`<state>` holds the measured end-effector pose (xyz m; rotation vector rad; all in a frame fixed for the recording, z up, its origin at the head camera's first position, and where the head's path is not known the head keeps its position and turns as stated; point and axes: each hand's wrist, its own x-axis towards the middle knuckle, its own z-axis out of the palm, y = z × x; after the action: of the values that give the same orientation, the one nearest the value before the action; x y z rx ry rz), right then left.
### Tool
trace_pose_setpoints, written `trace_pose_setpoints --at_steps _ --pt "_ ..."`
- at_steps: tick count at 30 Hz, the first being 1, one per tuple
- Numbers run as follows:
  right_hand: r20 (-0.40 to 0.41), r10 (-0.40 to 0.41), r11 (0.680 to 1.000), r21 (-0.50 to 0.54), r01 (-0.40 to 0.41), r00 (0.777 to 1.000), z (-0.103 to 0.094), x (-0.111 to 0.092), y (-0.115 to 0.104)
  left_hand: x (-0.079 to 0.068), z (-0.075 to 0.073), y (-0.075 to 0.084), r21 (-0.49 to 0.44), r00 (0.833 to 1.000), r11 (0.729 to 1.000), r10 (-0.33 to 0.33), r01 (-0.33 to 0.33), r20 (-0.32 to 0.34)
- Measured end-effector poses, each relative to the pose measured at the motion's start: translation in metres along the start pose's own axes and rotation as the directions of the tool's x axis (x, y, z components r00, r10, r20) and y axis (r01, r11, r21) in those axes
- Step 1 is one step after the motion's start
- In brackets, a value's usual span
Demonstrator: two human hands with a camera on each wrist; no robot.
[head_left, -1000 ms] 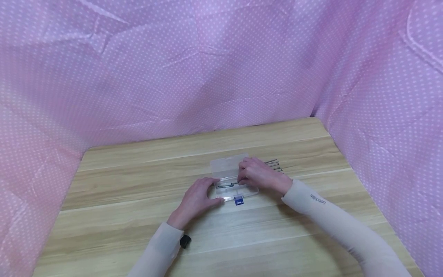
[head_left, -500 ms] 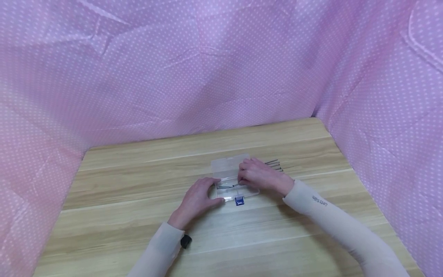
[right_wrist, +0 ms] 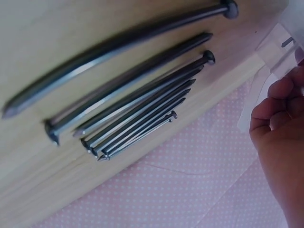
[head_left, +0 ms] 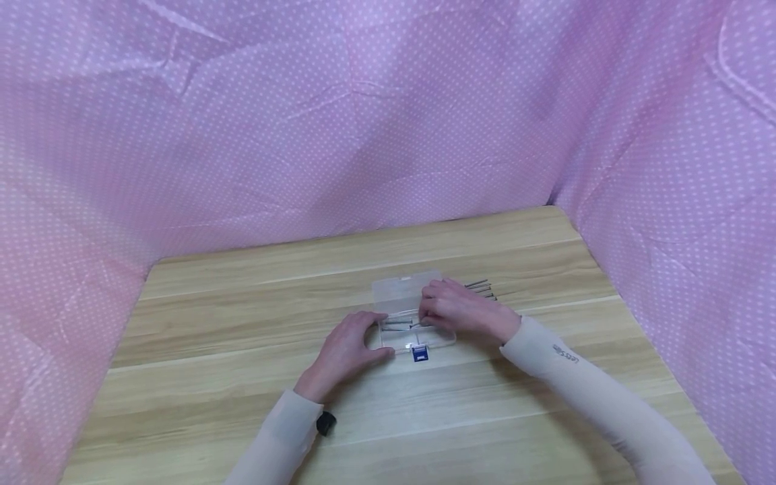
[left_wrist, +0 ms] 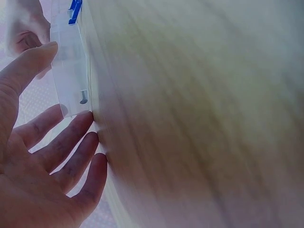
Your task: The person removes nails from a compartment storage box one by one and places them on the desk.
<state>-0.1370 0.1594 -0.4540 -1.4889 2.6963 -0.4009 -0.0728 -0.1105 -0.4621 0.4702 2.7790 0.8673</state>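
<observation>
A clear plastic box (head_left: 395, 340) with a blue latch (head_left: 420, 353) lies on the table, its lid (head_left: 397, 293) laid back. My left hand (head_left: 345, 347) grips the left end between thumb and fingers; the left wrist view shows the thumb on the box wall (left_wrist: 71, 57). Inside, in the back left part, lie dark nails (head_left: 397, 322). Over the back right part, my right hand (head_left: 461, 310) pinches a nail (head_left: 416, 326), mostly hidden by the fingers. In the right wrist view, several nails (right_wrist: 137, 109) lie in a row beside that hand.
The wooden table (head_left: 242, 323) has pink dotted cloth (head_left: 339, 121) hanging behind it and at both sides. The loose nails (head_left: 481, 288) lie just right of the box, partly behind the right hand. A black strap piece (head_left: 325, 423) sits at the left wrist.
The nail at the right fingers has tilted and shifted right, and the nails in the box's left part lie more apart. The left hand has stayed at the box end.
</observation>
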Motion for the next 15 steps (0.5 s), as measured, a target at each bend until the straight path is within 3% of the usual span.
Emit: trace_pose_setpoints --at_steps 15 --pt "0.03 0.067 0.998 0.017 -0.068 0.997 -0.0013 -0.0037 0.0009 -0.0008 0.0003 0.0014 -0.001 1.0 1.0 0.002 -0.002 0.0"
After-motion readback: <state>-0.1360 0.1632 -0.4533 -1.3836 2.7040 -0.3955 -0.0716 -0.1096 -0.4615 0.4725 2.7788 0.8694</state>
